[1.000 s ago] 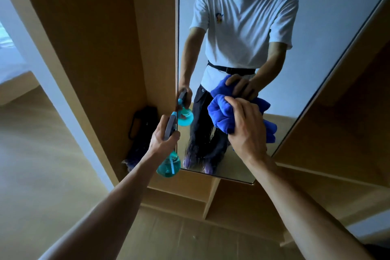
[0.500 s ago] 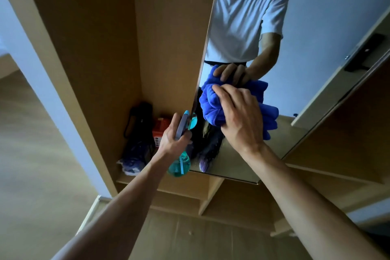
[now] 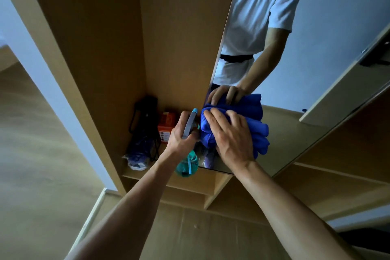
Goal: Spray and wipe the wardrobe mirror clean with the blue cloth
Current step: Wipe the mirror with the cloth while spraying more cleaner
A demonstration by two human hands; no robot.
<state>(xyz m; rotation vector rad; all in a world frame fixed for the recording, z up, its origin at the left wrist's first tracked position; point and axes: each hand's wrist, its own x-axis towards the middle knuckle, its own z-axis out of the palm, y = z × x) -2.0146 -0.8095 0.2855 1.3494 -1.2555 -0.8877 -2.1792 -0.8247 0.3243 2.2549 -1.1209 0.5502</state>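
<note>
The wardrobe mirror fills the upper right and reflects a person in a white T-shirt. My right hand presses a bunched blue cloth flat against the mirror's lower left part, near its left edge. My left hand is just left of the cloth. It grips a teal spray bottle by its grey trigger head, and the bottle body hangs below the hand in front of the mirror's bottom corner.
A wooden wardrobe compartment opens to the left of the mirror. On its shelf sit a black bag, an orange box and a bluish bundle. Wooden shelf dividers run below the mirror. The floor lies at left.
The view has swung right, so the mirror edge now slants and the compartment shows more. My right hand and the cloth slid to the mirror's left edge, close beside the spray bottle.
</note>
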